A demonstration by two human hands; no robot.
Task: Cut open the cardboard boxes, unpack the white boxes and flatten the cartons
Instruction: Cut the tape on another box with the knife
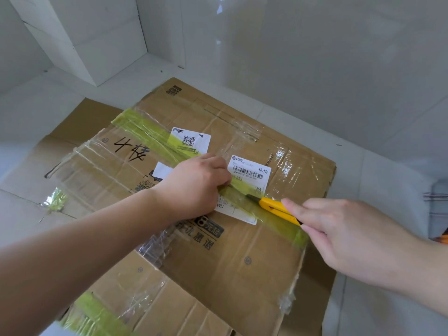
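I am cutting the green tape (pixel 155 138) on the cardboard box (pixel 242 238): right hand (pixel 339 234) pinching the yellow knife (pixel 278 209), left hand (pixel 196 187) curled, pinching the tape. Unpacking and flattening are still waiting.

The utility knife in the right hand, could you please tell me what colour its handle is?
Yellow: the utility knife handle, seen in the head view, with a dark blade tip.

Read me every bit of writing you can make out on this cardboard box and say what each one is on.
"4楼": handwritten on the cardboard box.
"标快", "EXPRESS": barcode label, whose digits are too small to read.
"WU": lower label, beside the left hand.
"惠退": printed on the cardboard, rest hidden.
QR sticker: no readable words.
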